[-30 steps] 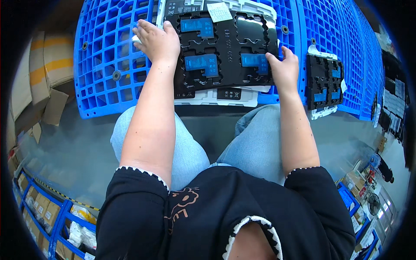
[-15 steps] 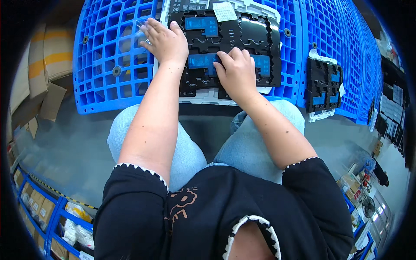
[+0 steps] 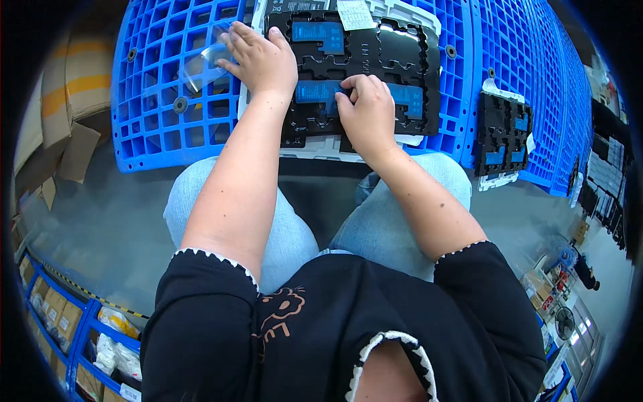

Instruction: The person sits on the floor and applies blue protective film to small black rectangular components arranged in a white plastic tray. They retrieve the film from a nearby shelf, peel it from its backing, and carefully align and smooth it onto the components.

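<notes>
A black moulded plastic tray (image 3: 402, 57) lies in front of me, with flat blue L-shaped battery packs in its pockets. One battery pack (image 3: 311, 31) sits in the upper left pocket, another (image 3: 315, 92) in the lower left, and a third (image 3: 408, 100) at the lower right. My right hand (image 3: 368, 110) is over the lower row, thumb and forefinger brought together at the right end of the lower left pack. What lies between those fingertips is hidden. My left hand (image 3: 264, 63) rests palm down at the tray's left edge, fingers spread, beside clear plastic film (image 3: 199, 70).
The tray is stacked on white trays (image 3: 328, 149) on a blue plastic pallet (image 3: 151, 144). A smaller-looking black tray with blue packs (image 3: 494, 134) lies farther right. A paper slip (image 3: 355, 15) lies on the tray's far edge. Cardboard boxes (image 3: 87, 87) stand left; blue shelving (image 3: 80, 348) is behind.
The tray appears slightly farther right and up in view. Clear film shows more plainly beside my left hand. My right hand keeps its pinch at the lower left battery pack.
</notes>
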### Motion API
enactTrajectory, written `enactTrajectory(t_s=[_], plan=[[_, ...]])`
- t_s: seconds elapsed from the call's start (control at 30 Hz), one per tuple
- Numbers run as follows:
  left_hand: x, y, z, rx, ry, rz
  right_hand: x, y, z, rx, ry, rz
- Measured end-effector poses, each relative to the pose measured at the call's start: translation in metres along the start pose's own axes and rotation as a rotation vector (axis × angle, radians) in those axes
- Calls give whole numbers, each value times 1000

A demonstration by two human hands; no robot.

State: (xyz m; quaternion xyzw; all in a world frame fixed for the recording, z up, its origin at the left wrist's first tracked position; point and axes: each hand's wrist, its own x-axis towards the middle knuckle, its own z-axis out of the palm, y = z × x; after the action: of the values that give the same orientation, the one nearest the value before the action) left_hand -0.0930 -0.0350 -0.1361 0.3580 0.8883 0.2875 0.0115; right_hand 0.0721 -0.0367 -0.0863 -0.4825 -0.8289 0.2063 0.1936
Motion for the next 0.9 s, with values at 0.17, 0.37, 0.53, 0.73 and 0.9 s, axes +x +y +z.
enactTrajectory(t_s=[0.17, 0.37, 0.53, 0.73, 0.9], plan=[[1, 2, -2, 28, -39, -14, 6, 3, -2, 10, -104, 31], [3, 1, -3, 16, -52, -33, 4, -17, -20, -21, -318, -388], [4, 4, -5, -14, -80, -44, 2, -26, -31, -15, -389, -289], [4, 3, -8, -29, -105, -69, 11, -11, -31, 215, -478, -298], [6, 3, -11, -52, -144, -95, 22, -6, -45, 497, -578, -28]])
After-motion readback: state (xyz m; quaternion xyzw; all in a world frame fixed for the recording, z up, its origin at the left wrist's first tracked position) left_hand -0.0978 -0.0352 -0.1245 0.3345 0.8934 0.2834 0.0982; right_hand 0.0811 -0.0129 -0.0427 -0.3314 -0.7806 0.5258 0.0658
